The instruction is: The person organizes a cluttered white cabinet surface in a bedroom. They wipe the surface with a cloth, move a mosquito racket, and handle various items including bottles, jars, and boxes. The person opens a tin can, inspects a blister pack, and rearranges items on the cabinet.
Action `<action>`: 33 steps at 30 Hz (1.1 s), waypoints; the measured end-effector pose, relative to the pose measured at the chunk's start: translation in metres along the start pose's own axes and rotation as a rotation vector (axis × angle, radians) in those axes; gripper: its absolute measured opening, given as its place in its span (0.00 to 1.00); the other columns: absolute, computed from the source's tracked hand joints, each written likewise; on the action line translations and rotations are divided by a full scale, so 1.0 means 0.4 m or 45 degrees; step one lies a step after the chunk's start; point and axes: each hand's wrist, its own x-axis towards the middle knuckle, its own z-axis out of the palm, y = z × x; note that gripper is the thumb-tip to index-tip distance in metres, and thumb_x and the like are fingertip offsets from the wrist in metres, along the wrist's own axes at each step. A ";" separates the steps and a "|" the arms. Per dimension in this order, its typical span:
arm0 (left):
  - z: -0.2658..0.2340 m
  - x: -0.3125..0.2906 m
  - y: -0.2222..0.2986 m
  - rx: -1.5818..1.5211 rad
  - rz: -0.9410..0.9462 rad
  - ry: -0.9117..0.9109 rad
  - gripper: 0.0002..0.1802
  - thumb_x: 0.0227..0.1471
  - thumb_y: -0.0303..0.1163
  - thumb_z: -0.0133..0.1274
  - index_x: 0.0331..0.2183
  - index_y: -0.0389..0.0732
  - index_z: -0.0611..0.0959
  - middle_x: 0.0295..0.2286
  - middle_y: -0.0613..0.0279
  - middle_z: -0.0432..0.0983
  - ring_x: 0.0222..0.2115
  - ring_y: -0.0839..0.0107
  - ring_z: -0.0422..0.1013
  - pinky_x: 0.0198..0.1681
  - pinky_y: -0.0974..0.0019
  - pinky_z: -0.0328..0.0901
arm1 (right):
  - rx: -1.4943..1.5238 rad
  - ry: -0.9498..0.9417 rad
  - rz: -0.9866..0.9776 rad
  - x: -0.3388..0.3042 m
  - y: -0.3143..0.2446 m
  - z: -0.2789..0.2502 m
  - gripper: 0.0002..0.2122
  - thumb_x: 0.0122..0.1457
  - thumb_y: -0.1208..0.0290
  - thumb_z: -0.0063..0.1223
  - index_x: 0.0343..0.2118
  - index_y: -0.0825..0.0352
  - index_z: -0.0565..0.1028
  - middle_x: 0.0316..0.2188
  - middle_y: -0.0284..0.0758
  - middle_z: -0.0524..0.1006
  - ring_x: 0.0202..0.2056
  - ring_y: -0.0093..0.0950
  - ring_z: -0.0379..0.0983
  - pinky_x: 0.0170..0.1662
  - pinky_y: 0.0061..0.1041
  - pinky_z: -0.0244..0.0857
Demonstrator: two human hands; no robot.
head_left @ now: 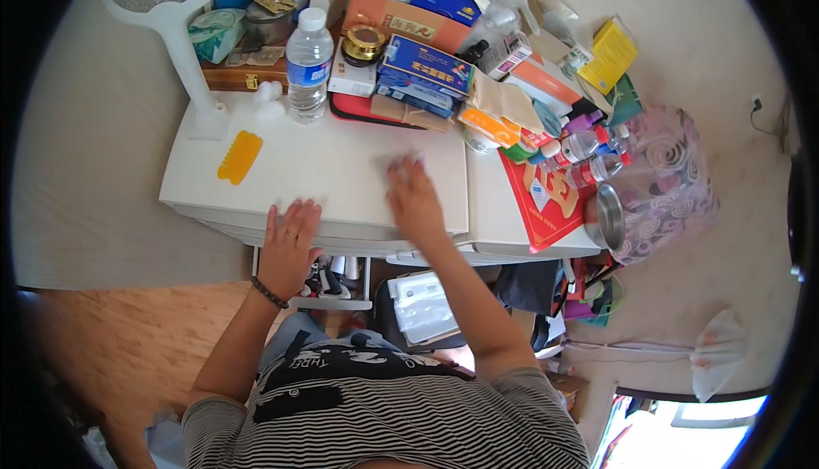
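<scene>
My left hand rests flat on the front edge of a white table, fingers spread, holding nothing. My right hand lies further in on the tabletop, blurred, pressing a small pale cloth or wipe under its fingertips. A yellow comb-like piece lies to the left on the table. A clear water bottle with a white cap stands behind it.
A white fan stand rises at the table's left rear. Blue boxes, an orange carton and several packets crowd the back and right. A red folder, small bottles and a patterned bag holding a steel pot sit right.
</scene>
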 end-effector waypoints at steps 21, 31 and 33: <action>-0.095 0.081 -0.094 -0.373 0.046 0.091 0.28 0.45 0.26 0.57 0.51 0.39 0.72 0.54 0.53 0.64 0.54 0.55 0.61 0.58 0.54 0.55 | 0.019 0.272 0.057 0.069 -0.046 0.042 0.23 0.44 0.86 0.45 0.48 0.72 0.70 0.49 0.49 0.71 0.55 0.50 0.63 0.59 0.44 0.53; -0.098 0.434 -0.311 0.159 -0.377 -0.049 0.25 0.45 0.27 0.58 0.48 0.43 0.75 0.47 0.47 0.69 0.47 0.50 0.65 0.51 0.56 0.63 | -0.284 0.143 0.288 0.015 0.011 -0.038 0.19 0.45 0.84 0.46 0.43 0.67 0.73 0.49 0.38 0.73 0.53 0.42 0.65 0.54 0.45 0.55; -0.098 0.434 -0.321 -0.009 -0.434 0.025 0.23 0.45 0.23 0.55 0.47 0.42 0.75 0.43 0.47 0.71 0.43 0.52 0.67 0.48 0.57 0.65 | -0.185 0.165 0.203 0.073 -0.016 0.054 0.18 0.44 0.84 0.47 0.42 0.68 0.73 0.50 0.40 0.72 0.53 0.44 0.65 0.56 0.45 0.54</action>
